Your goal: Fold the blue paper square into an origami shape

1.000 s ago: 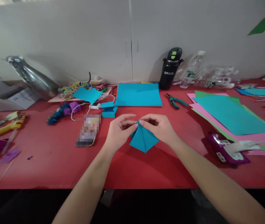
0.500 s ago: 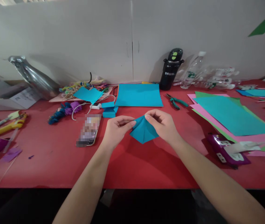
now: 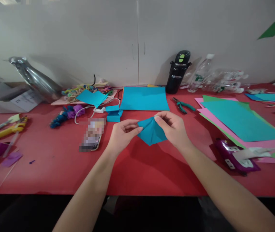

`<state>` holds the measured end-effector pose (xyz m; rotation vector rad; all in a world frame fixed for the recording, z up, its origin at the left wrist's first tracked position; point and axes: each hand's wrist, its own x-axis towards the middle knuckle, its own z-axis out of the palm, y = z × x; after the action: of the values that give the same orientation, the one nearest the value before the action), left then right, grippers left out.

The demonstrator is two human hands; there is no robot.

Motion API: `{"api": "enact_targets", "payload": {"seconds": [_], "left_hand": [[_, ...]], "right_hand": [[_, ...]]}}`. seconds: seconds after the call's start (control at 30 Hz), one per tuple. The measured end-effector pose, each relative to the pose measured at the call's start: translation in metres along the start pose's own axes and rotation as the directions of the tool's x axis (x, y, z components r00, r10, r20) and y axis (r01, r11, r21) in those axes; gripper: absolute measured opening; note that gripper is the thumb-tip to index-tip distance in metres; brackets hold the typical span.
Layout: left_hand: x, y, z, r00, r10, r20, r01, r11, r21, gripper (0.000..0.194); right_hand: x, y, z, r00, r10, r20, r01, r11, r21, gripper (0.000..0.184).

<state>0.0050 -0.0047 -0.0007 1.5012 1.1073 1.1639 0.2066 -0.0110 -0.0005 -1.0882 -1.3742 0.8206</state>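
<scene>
A creased piece of blue paper [image 3: 151,132] is held up above the red table, its lower point hanging down and fold lines running up toward its top. My left hand [image 3: 124,133] pinches its left corner between thumb and fingers. At the top right edge my right hand [image 3: 172,127] pinches it too, thumb in front; the fingers behind the sheet are partly hidden. Beyond my hands lies a stack of blue sheets [image 3: 144,98]. A small folded blue paper piece [image 3: 113,113] stands left of that stack.
Left of my hands lies a phone [image 3: 92,135]. Behind are pliers [image 3: 183,105], a black bottle [image 3: 178,73] and a clear plastic bottle [image 3: 199,75]. Coloured sheets [image 3: 241,119] and a purple glue gun stand [image 3: 236,158] are at right. A metal jug [image 3: 35,80] leans far left.
The held paper has shifted slightly right and up, and tilted. My right hand has moved a little right; the left still pinches its corner.
</scene>
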Motion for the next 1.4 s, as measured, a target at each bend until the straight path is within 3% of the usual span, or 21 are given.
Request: {"api": "enact_targets", "payload": {"seconds": [0.27,0.37,0.53,0.67,0.8,0.97,1.23,1.4], "left_hand": [[0.0,0.001,-0.002,0.998,0.005,-0.059,-0.007,0.999,-0.031,0.027],[0.0,0.001,-0.003,1.0,0.007,-0.026,-0.009,0.998,-0.06,0.028],[0.0,0.004,-0.003,0.993,-0.071,0.09,0.083,0.987,-0.138,0.033],[-0.001,0.005,0.0,0.989,-0.057,0.139,0.071,0.993,-0.098,0.034],[-0.001,0.002,0.0,0.993,-0.082,0.088,0.088,0.994,-0.066,0.026],[-0.002,0.005,-0.001,0.995,-0.094,0.019,0.094,0.995,-0.017,0.028],[-0.001,0.003,-0.002,0.998,-0.069,0.001,0.069,0.997,-0.027,0.032],[-0.002,0.003,0.002,0.982,-0.146,0.115,0.161,0.979,-0.129,0.05]], "right_hand": [[0.0,-0.004,0.002,0.998,-0.05,-0.033,0.049,0.999,-0.021,0.019],[0.0,-0.002,0.002,0.998,-0.039,-0.044,0.039,0.999,-0.008,0.019],[-0.001,0.001,0.004,0.998,-0.014,-0.063,0.014,1.0,-0.004,0.02],[-0.002,-0.001,0.006,0.998,-0.026,-0.058,0.026,1.0,-0.006,0.019],[0.001,0.0,0.004,0.994,-0.037,-0.102,0.037,0.999,-0.004,0.019],[0.006,0.003,-0.001,0.987,-0.058,-0.148,0.063,0.998,0.03,0.017],[0.007,0.005,0.002,0.982,-0.052,-0.184,0.063,0.997,0.053,0.016],[0.008,0.01,-0.001,0.968,-0.077,-0.241,0.086,0.996,0.028,0.015]]}}
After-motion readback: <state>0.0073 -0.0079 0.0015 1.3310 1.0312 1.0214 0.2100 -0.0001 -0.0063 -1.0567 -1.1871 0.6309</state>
